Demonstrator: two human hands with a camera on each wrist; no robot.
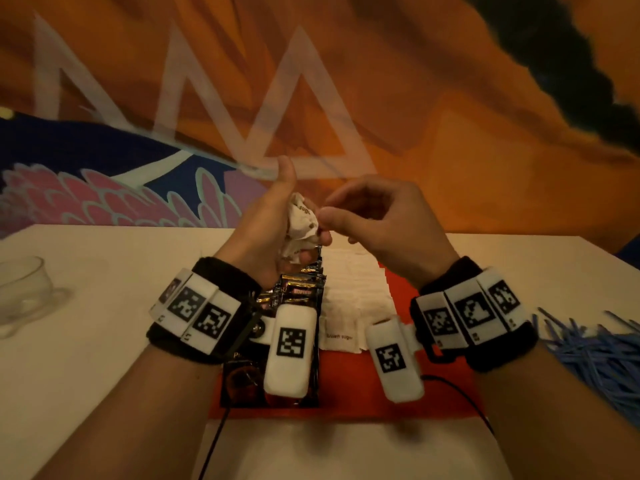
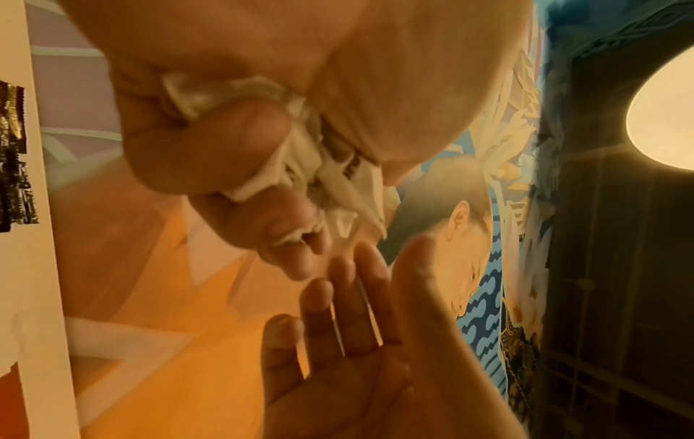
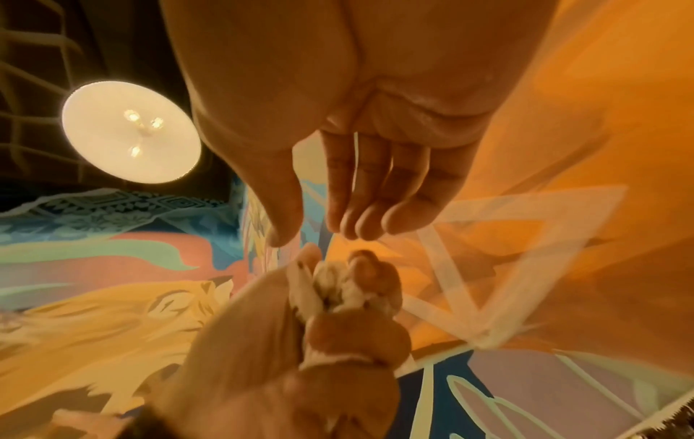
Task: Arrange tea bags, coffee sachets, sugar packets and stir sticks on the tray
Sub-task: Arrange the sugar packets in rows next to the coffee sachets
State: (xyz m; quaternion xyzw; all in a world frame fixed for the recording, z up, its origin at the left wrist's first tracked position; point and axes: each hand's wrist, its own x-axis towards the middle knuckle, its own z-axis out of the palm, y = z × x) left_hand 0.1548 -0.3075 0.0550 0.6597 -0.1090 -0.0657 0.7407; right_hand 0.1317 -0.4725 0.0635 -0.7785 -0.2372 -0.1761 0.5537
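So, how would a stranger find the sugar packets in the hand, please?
Start at the red tray on the white table. Above its far end, the left hand grips a bunch of white sugar packets. Unlike the flat row lying on the tray, these are crumpled and held in the air.

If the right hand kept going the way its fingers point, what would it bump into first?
Most likely the bunch of white sugar packets gripped in the left hand. The right hand has its fingertips right beside them, though whether they touch is unclear.

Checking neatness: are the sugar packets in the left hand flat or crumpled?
Crumpled: the sugar packets bunch in creased folds inside the left hand's curled fingers.
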